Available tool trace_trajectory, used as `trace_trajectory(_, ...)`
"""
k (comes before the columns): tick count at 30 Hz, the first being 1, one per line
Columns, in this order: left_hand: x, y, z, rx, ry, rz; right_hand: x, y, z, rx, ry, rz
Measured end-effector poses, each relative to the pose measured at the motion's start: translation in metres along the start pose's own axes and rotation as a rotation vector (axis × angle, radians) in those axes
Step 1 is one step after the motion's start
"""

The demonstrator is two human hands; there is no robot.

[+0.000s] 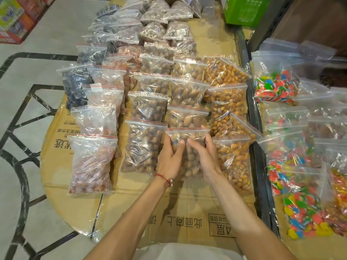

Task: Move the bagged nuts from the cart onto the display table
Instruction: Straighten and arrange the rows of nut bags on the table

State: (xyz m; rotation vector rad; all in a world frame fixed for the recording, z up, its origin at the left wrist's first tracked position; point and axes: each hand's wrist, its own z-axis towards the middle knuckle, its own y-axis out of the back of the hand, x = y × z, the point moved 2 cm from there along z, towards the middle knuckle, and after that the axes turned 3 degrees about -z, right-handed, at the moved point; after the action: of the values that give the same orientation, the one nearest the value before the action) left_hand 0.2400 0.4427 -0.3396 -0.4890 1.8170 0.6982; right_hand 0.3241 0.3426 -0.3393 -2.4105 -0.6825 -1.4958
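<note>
Head view, left hand [170,156] and right hand [203,154] grasping nut bag [187,135], its lower half hidden; far bags blurred

The flattened cardboard [169,212] covering the table carries black printed Chinese characters, upside down to the viewer. On its near edge a boxed mark [222,227] reads "4层", with large characters "此面向上" [185,221] just left of it. Further left on the cardboard, more characters [64,145] are partly hidden by bags and cannot be read.
</note>
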Motion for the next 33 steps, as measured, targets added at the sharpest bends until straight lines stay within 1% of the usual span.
trace_trajectory(2, 0.001, -0.003, 0.000, -0.008, 0.010, 0.033, 0.002, 0.003, 0.003, 0.006, 0.008, -0.020)
trace_trajectory(5, -0.004, -0.005, 0.003, -0.015, 0.015, 0.181, 0.004, 0.006, 0.007, 0.053, -0.034, -0.046)
trace_trajectory(7, -0.006, -0.007, 0.003, -0.013, 0.001, 0.206, 0.006, 0.004, 0.006, 0.075, -0.075, -0.016)
trace_trajectory(9, -0.008, -0.008, 0.005, -0.007, 0.001, 0.177, 0.007, 0.002, 0.004, 0.069, -0.135, 0.061)
trace_trajectory(12, -0.008, -0.004, 0.007, 0.009, 0.031, 0.122, 0.007, 0.000, 0.000, 0.052, -0.122, 0.142)
trace_trajectory(15, 0.002, -0.001, 0.008, 0.023, 0.015, -0.014, 0.004, -0.004, -0.005, 0.039, -0.107, 0.100)
trace_trajectory(19, -0.001, -0.004, 0.005, 0.016, 0.003, -0.014, -0.012, -0.005, -0.003, -0.026, -0.134, 0.029)
trace_trajectory(23, 0.001, -0.002, 0.011, 0.043, 0.029, -0.068, -0.002, -0.001, -0.001, -0.014, -0.076, 0.087)
trace_trajectory(25, 0.001, -0.004, 0.018, 0.050, 0.077, -0.126, 0.002, -0.004, 0.005, -0.012, -0.087, 0.119)
trace_trajectory(27, -0.001, -0.005, 0.022, 0.047, 0.116, -0.207, 0.006, -0.011, 0.008, -0.009, -0.104, 0.091)
trace_trajectory(30, 0.006, -0.008, 0.021, 0.015, 0.127, -0.281, 0.006, -0.009, 0.009, 0.024, -0.050, 0.029)
trace_trajectory(32, 0.005, -0.012, 0.022, 0.028, 0.124, -0.310, 0.000, -0.002, 0.013, 0.023, -0.034, 0.075)
trace_trajectory(33, 0.001, -0.015, 0.023, 0.050, 0.116, -0.314, -0.002, -0.001, 0.014, 0.013, -0.027, 0.140)
